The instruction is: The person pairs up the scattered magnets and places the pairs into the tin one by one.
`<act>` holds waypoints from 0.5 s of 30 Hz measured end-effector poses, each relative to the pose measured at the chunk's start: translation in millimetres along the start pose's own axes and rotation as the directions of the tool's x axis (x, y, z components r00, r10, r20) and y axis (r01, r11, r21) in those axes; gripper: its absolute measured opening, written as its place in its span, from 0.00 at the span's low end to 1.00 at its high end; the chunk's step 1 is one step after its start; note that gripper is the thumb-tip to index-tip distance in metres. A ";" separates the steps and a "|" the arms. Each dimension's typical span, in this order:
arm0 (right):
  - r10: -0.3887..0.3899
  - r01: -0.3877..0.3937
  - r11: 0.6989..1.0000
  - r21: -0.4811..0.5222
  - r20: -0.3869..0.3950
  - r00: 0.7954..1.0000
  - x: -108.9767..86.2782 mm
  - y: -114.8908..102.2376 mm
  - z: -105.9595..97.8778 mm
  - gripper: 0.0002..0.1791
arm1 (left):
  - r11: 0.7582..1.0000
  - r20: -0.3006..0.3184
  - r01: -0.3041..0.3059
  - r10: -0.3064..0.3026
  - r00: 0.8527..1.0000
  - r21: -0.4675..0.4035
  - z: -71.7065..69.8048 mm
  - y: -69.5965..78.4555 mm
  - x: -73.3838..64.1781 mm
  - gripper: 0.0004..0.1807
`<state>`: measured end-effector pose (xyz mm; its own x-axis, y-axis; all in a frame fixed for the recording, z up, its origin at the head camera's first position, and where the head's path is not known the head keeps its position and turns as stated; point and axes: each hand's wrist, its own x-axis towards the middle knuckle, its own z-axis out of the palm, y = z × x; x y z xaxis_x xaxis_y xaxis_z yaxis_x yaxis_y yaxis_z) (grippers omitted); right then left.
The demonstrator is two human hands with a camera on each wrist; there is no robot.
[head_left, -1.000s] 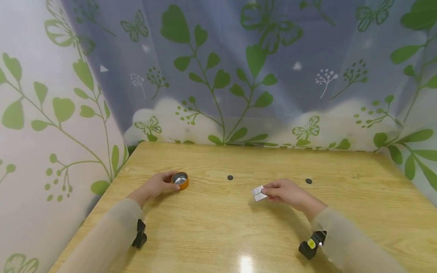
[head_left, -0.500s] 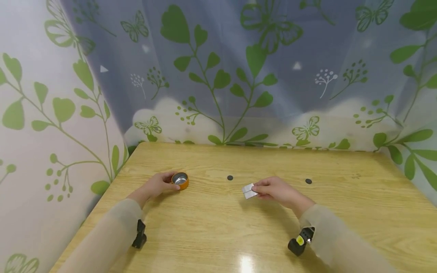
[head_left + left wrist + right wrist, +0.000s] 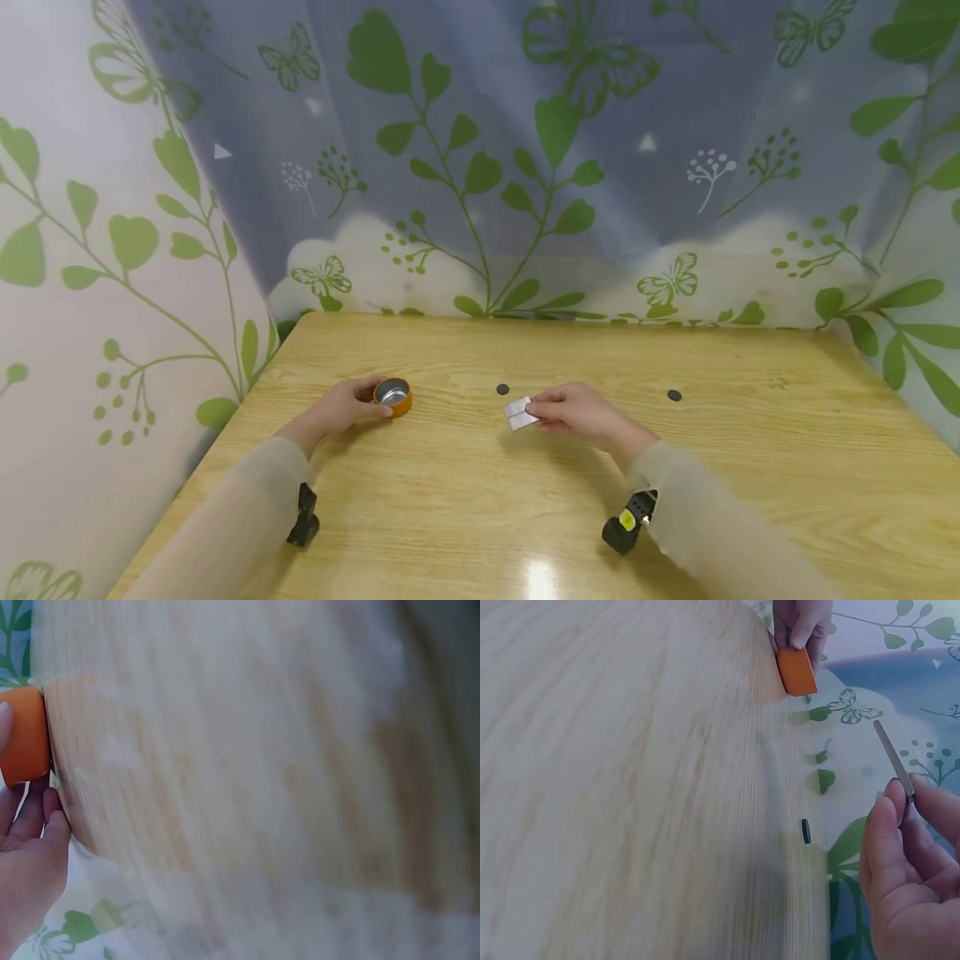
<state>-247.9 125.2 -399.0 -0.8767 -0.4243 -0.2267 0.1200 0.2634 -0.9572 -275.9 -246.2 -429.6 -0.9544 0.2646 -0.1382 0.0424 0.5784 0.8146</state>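
A small round orange bowl (image 3: 392,397) with a silvery metal inside stands upright on the table at the left. My left hand (image 3: 341,410) grips it from the left side, thumb in front and fingers behind; its orange wall (image 3: 25,735) also shows in the left wrist view. Above the middle of the table, my right hand (image 3: 585,412) pinches a flat, whitish-silver square piece (image 3: 520,413) with a line across it. Edge-on in the right wrist view, that piece is thin, and the thumb and fingers meet at its lower end. A black disc (image 3: 502,389) lies just behind it.
Another black disc (image 3: 675,396) lies farther right on the wooden table (image 3: 450,517). Patterned cloth (image 3: 480,275) hangs behind the table's back edge, and more covers the left side. Small black devices are strapped to both wrists.
My right hand has moved left with the flat square piece, bringing it closer to the left-hand disc and the bowl. The left hand keeps its grip on the bowl; the view shifts slightly.
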 end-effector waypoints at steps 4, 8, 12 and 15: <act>-0.010 0.010 1.000 0.006 0.016 1.000 8.5 -1.1 8.1 0.19 | 1.000 0.005 0.009 -0.008 1.000 -0.019 -0.7 -0.3 -1.3 0.34; -0.022 0.022 1.000 0.007 0.018 1.000 16.1 -2.1 14.8 0.18 | 1.000 0.007 0.011 -0.011 1.000 -0.013 -1.1 -0.9 -1.1 0.35; -0.030 0.030 0.999 0.010 0.025 0.999 21.8 -3.3 20.7 0.18 | 1.000 0.012 -0.004 0.004 1.000 0.006 -1.1 -1.4 0.7 0.35; -0.030 0.029 0.999 0.016 0.028 0.999 26.2 -5.9 26.2 0.18 | 1.000 0.013 -0.006 0.006 1.000 0.004 -1.3 -2.4 2.0 0.35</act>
<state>-259.4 89.9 -404.1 -0.8664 -0.4562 -0.2030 0.1017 0.2367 -0.9662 -278.3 -248.1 -431.1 -0.9503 0.2776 -0.1407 0.0489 0.5798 0.8133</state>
